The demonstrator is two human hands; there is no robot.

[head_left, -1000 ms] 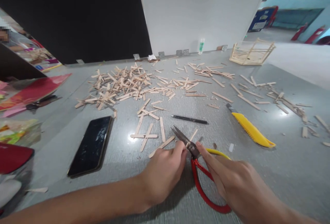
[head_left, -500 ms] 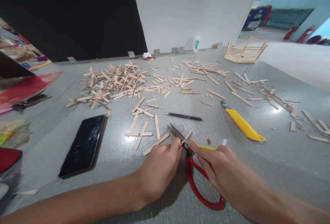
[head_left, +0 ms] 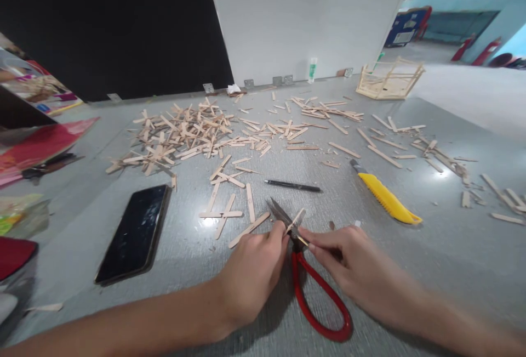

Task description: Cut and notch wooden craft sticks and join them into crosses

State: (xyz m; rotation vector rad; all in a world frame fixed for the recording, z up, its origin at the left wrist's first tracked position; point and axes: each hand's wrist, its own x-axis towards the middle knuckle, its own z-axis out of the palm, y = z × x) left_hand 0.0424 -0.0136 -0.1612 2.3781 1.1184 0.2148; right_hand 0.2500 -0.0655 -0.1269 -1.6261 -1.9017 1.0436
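My left hand point(head_left: 257, 269) is closed, pinching a thin wooden craft stick point(head_left: 296, 220) between thumb and forefinger. The stick slants up and right across the blades of a pair of scissors point(head_left: 322, 305). The red-handled scissors lie on the table, blade tips pointing away and left. My right hand point(head_left: 349, 255) is also closed, its thumb and forefinger pressed together at the scissors' pivot. A small pale-yellow sliver shows at its fingertips; what the fingers grip is mostly hidden. Loose craft sticks point(head_left: 249, 230) lie just beyond my left hand.
A black pen point(head_left: 292, 186) and a yellow utility knife point(head_left: 388, 198) lie ahead. The phone point(head_left: 133, 233) is at left. A large pile of sticks point(head_left: 184, 129) spreads behind; a stick frame point(head_left: 388, 83) and glue tube point(head_left: 312, 70) stand near the back.
My right fingers have shifted slightly left and down. The yellow strip under them is now mostly hidden. The scissors' handles have swung a little left and toward me.
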